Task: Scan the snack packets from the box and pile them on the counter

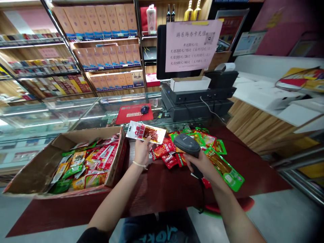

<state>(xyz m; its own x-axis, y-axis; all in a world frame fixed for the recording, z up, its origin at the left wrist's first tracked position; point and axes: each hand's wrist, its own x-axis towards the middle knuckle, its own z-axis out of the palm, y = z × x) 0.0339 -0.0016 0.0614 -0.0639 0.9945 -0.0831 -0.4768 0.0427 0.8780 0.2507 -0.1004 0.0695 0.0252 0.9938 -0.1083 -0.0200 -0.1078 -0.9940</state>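
Note:
A white snack packet (135, 131) with red print and a clear window onto brown food is pinched in my left hand (142, 151), above the dark red counter (157, 189). My right hand (199, 163) grips the handle of a black barcode scanner (187, 144), whose head points left toward the packet. Red snack packets (164, 148) lie beneath and between my hands. Green packets (197, 136) spread behind the scanner, and a long green packet (225, 168) sits right of my right hand. To the left, an open cardboard box (113, 168) holds many mixed snack packets.
A cash register (197, 101) with a screen behind a pink paper sign (192, 45) stands at the back. Left of it are a red mat (124, 114) and a mouse (144, 109). A glass display counter (83, 111) and stocked shelves (101, 40) lie beyond.

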